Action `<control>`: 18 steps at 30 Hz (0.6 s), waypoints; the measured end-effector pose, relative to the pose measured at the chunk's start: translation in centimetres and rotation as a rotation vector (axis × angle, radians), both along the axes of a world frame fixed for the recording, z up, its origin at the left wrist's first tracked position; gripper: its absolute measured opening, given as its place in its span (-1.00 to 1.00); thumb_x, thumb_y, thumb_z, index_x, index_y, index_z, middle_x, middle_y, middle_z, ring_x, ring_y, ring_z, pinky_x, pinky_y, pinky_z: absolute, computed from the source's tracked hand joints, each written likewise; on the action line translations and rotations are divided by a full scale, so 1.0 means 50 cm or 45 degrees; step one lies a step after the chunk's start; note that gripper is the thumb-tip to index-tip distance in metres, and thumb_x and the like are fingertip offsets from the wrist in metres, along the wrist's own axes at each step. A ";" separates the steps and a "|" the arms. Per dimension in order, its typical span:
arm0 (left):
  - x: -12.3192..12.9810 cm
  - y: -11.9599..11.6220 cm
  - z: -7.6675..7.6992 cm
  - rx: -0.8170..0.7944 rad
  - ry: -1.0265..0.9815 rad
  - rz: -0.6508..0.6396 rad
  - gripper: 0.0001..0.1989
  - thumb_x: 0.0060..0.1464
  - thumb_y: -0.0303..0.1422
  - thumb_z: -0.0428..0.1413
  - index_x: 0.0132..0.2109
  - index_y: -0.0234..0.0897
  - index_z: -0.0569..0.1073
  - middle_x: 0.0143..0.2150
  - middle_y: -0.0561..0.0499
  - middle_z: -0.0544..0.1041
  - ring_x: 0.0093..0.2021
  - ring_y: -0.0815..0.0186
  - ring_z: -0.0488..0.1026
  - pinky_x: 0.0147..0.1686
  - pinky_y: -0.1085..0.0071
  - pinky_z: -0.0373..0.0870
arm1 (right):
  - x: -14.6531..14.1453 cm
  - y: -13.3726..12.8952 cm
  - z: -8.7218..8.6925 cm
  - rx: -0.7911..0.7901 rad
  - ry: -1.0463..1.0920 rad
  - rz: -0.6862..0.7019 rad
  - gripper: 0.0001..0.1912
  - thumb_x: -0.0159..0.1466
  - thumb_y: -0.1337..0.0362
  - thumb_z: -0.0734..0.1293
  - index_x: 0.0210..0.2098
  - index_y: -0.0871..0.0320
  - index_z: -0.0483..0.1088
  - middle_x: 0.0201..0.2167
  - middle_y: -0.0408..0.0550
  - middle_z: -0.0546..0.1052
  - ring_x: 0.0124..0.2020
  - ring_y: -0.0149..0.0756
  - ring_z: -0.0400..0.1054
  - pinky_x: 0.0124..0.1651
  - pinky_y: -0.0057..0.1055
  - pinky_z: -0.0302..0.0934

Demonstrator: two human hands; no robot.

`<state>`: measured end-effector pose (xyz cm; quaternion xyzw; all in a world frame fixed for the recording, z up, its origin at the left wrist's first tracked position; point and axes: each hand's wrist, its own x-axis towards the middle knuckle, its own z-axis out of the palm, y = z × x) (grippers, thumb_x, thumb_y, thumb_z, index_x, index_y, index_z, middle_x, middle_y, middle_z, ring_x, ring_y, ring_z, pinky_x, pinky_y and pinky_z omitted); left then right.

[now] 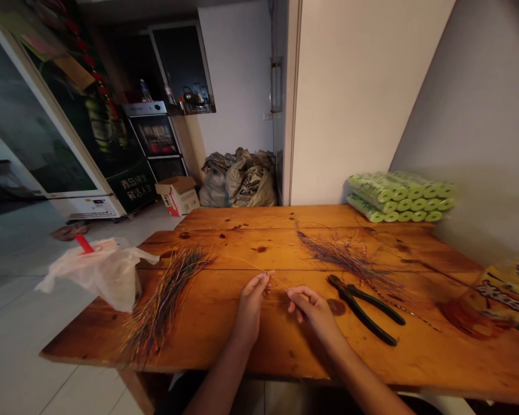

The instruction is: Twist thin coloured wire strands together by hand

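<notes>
Over the wooden table, my left hand (254,297) pinches a thin yellowish wire (242,260), which runs off to the upper left. The same wire spans the small gap to my right hand (308,304), whose thumb and fingers are closed on it. Green-handled pliers (365,305) lie just right of my right hand, touching nothing in either hand. A thick bundle of coloured wires (168,300) rests on the table left of my left hand. Another, looser bundle of purplish wires (341,253) is spread behind the pliers.
The wooden table (259,222) holds a white plastic bag (108,271) at the left edge, green-wrapped rolls (400,197) at the back right, and a container with a yellow label (497,294) at the right. Beyond stand grey sacks (242,178) and a cardboard box (178,195).
</notes>
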<state>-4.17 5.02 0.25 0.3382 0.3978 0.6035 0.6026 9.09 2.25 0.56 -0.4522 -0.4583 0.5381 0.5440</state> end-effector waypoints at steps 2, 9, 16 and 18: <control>-0.004 0.002 -0.002 0.013 0.008 0.059 -0.72 -0.20 -0.23 0.25 -0.32 -0.31 0.55 -0.34 -0.02 0.51 -0.38 0.41 0.36 -0.32 0.51 0.25 | -0.005 -0.001 0.000 -0.005 -0.020 0.036 -0.66 0.00 0.01 0.39 -0.49 0.20 0.38 -0.68 -0.20 0.37 -0.71 -0.51 0.08 -0.58 -0.49 -0.07; -0.007 -0.001 0.004 -0.002 0.006 0.068 -0.70 -0.16 -0.25 0.23 -0.23 -0.30 0.53 -0.22 -0.07 0.53 -0.29 0.37 0.40 -0.28 0.49 0.26 | -0.020 -0.007 0.001 -0.012 -0.004 0.110 -0.71 0.03 0.08 0.37 -0.47 0.21 0.38 -0.68 -0.21 0.39 -0.70 -0.51 0.12 -0.57 -0.51 -0.02; 0.015 -0.011 -0.012 -0.018 0.156 0.009 -0.69 -0.03 -0.15 0.12 -0.23 -0.27 0.53 -0.30 -0.01 0.49 -0.34 0.38 0.37 -0.33 0.50 0.27 | -0.022 0.001 -0.011 -0.009 -0.013 0.071 -0.70 0.07 0.05 0.33 -0.46 0.20 0.35 -0.67 -0.20 0.42 -0.76 -0.52 0.12 -0.65 -0.52 -0.08; 0.021 -0.012 -0.017 0.014 0.156 0.024 -0.71 -0.03 -0.14 0.10 -0.32 -0.27 0.51 -0.38 0.03 0.47 -0.37 0.39 0.37 -0.32 0.48 0.28 | -0.025 -0.002 -0.018 0.055 -0.101 0.080 -0.71 0.10 0.06 0.31 -0.42 0.19 0.36 -0.66 -0.19 0.43 -0.74 -0.50 0.15 -0.63 -0.52 0.00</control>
